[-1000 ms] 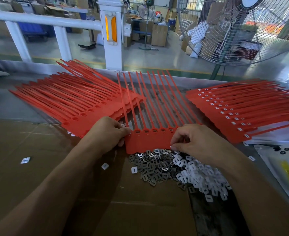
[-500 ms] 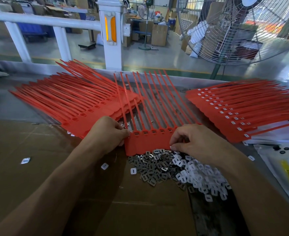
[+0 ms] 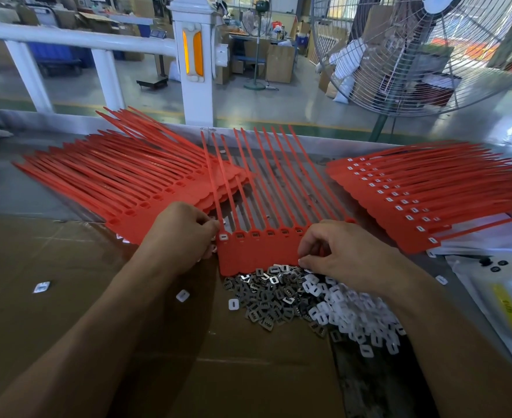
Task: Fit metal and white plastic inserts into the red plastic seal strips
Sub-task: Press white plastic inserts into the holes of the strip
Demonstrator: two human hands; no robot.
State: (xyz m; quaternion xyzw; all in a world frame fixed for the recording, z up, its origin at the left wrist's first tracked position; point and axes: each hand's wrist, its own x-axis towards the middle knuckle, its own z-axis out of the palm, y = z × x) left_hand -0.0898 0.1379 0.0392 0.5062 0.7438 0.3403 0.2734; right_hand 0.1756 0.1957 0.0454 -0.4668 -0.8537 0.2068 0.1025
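Left hand (image 3: 182, 236) pinches the strip (image 3: 257, 251) at its 9 o'clock edge; right hand (image 3: 345, 254) touches its 4 o'clock corner above the inserts (image 3: 309, 300) heaped on the bench (image 3: 67, 297).

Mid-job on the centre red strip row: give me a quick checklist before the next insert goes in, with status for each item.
1. Centre strip row steadied: ok, left hand grips its left edge.
2. First socket filled: ok, a white insert sits in the leftmost slot.
3. Remaining sockets: not ok, no white inserts in them.
4. Supply in reach: ok, metal inserts and white inserts lie piled just below the row.
5. Right hand holding an insert: cannot tell, fingertips curl over the pile.
6. Finished stack apart from the row: ok.
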